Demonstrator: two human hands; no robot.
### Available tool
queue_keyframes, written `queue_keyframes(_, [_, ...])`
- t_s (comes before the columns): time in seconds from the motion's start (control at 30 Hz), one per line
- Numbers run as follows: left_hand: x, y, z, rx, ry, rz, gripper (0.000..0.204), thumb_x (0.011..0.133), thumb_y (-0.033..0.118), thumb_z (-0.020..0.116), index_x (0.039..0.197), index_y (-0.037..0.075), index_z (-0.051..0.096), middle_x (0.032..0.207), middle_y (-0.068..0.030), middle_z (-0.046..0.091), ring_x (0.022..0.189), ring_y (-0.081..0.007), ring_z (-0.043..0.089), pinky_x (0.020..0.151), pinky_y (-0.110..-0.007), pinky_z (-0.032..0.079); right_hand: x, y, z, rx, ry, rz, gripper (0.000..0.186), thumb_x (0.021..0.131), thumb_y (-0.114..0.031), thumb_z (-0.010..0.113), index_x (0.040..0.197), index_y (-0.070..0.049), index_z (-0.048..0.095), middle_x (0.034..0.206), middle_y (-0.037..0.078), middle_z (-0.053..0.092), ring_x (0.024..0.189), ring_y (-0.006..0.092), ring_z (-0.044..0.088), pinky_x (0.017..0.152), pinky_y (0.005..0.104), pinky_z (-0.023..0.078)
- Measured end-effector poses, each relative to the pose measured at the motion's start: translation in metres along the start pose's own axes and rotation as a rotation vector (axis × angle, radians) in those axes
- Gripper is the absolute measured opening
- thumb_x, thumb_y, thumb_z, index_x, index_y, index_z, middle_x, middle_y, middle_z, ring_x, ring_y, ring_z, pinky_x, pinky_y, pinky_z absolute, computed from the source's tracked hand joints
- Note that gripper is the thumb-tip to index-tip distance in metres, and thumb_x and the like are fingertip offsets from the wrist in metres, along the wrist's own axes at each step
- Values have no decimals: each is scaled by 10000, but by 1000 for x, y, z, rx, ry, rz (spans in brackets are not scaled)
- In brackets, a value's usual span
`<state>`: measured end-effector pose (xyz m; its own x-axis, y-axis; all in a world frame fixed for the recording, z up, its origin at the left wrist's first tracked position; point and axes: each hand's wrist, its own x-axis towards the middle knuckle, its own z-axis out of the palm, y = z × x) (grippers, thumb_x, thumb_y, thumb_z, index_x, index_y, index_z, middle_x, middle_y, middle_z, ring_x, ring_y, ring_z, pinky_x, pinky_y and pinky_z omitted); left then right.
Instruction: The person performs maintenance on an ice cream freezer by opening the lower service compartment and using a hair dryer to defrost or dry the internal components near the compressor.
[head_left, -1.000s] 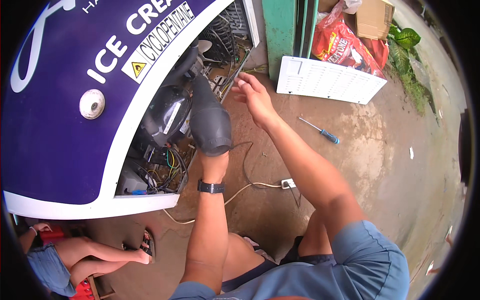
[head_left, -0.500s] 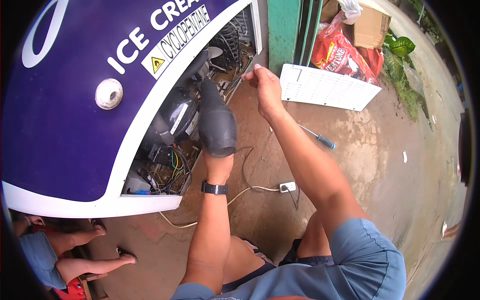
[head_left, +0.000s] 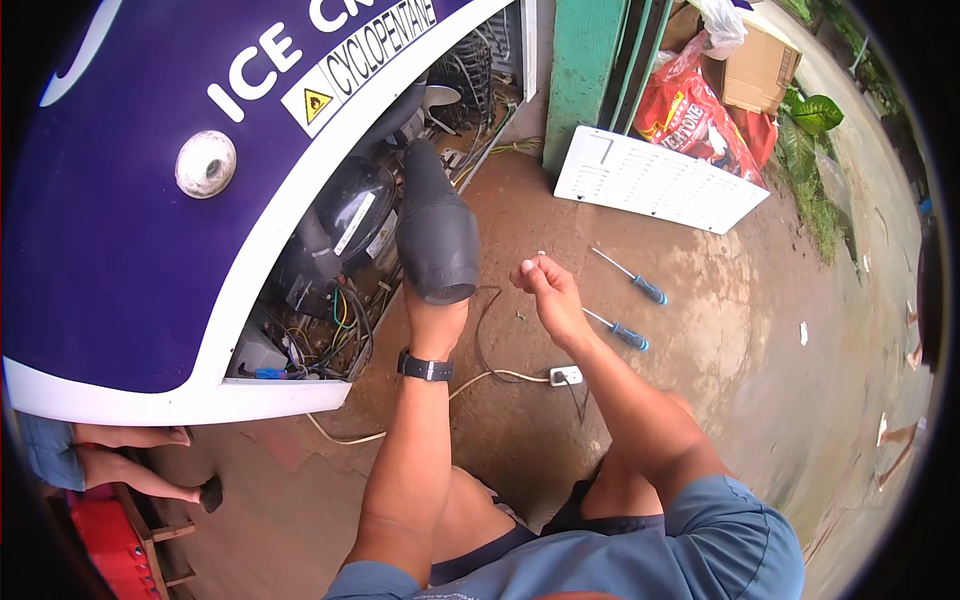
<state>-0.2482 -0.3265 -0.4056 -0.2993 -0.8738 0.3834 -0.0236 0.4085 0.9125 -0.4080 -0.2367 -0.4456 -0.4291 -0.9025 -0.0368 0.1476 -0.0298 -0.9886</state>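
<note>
My left hand (head_left: 436,325) is closed round the handle of a black blower (head_left: 438,240), shaped like a hair dryer; its body hides my fingers. The nozzle points into the uncovered machine bay at the lower side of a purple and white freezer (head_left: 110,270). In that bay are a round black compressor (head_left: 352,208), a fan blade (head_left: 440,96) and tangled wires (head_left: 340,310). My right hand (head_left: 552,300) hovers over the ground right of the blower, fingers curled and pinched; whether they hold something small cannot be made out. Two blue-handled screwdrivers (head_left: 648,290) lie on the ground beside it.
A white extension socket (head_left: 566,376) with a cord lies on the ground near my knees. A white slotted panel (head_left: 660,180) leans by a green post (head_left: 585,90), before a red bag (head_left: 690,110) and a cardboard box (head_left: 758,65). Another person's legs (head_left: 135,470) show at lower left.
My right hand has come down from near the bay, toward me, its fingers more curled. A second screwdriver now shows. The blower stays aimed into the bay. The other person's legs have shifted left.
</note>
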Motion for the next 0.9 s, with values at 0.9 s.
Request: queue_keyframes(0.9, [-4, 19, -4, -42, 43, -24, 398, 871, 93, 709, 1248, 11, 613, 1206, -112, 676, 1091, -226, 639, 949, -372, 501, 194, -100, 69, 606, -21, 320, 550, 999, -496, 511, 1236, -1, 560, 1270, 168, 597, 552, 194, 574, 572, 332, 529])
